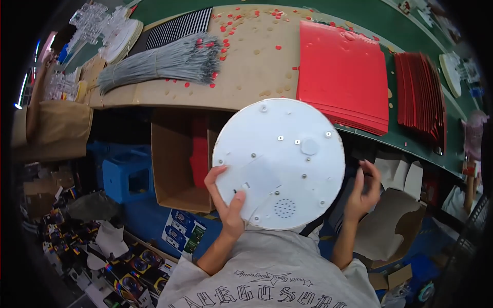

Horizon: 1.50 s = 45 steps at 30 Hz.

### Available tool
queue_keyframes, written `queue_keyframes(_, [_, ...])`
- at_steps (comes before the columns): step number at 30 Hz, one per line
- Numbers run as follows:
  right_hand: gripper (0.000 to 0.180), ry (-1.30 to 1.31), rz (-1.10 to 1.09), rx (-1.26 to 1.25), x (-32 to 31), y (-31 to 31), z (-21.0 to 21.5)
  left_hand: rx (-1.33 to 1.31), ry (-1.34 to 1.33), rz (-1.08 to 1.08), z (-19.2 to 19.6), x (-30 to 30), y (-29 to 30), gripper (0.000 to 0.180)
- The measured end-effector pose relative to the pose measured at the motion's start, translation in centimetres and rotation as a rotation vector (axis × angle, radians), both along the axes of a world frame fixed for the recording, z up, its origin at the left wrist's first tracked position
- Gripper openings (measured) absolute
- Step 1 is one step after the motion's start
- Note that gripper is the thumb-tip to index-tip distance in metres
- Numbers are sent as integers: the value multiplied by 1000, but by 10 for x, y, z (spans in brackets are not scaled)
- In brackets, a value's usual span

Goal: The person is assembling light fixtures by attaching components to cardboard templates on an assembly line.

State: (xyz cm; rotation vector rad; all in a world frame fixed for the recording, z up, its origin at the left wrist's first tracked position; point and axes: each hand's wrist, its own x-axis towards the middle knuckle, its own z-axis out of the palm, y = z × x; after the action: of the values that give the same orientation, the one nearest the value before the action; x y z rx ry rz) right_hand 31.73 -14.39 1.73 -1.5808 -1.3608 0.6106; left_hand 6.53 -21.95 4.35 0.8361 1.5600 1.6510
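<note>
A round white panel (267, 169) is tilted up in front of my chest, with screws, small holes and a cluster of dots like a speaker grille on its face. My left hand (226, 203) is closed on its lower left edge, the thumb lying on the face and the other fingers at the rim, partly behind it. Off the panel's right side, my right hand (364, 191) is raised with its fingers loosely curved and a gap between them and the thumb. Nothing shows in that hand.
Ahead, the cardboard-covered table (257, 61) bears a bundle of grey ties (159, 62), scattered red dots and a stack of red sheets (344, 77). More red sheets (420, 97) stand right. Below are an open cardboard box (174, 164), a blue stool (126, 177) and boxed goods (136, 274).
</note>
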Motion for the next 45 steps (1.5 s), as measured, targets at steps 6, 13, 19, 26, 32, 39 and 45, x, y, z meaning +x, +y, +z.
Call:
queue_keyframes(6, [50, -516, 1041, 342, -61, 2, 94, 79, 85, 96, 4, 12, 8, 71])
queue_keyframes(13, [53, -800, 1094, 323, -58, 3, 90, -15, 336, -261, -15, -9, -65, 44])
queue_keyframes(19, [55, -738, 1122, 337, -55, 10, 88, -314, 43, -445, 58, -25, -54, 26])
queue_keyframes(26, [56, -605, 1118, 312, -34, 10, 83, 171, 910, -490, 66, -88, 75, 21])
queue_keyframes(32, [59, -549, 1109, 222, -22, 14, 84, 61, 823, -565, 46, -84, 94, 26])
queue_keyframes(39, [71, -451, 1148, -5, -17, 32, 102, -182, -22, -663, 35, -73, 72, 78])
queue_keyframes(45, [77, -444, 1102, -43, -16, 47, 102, -236, -195, -581, 24, -62, 50, 78])
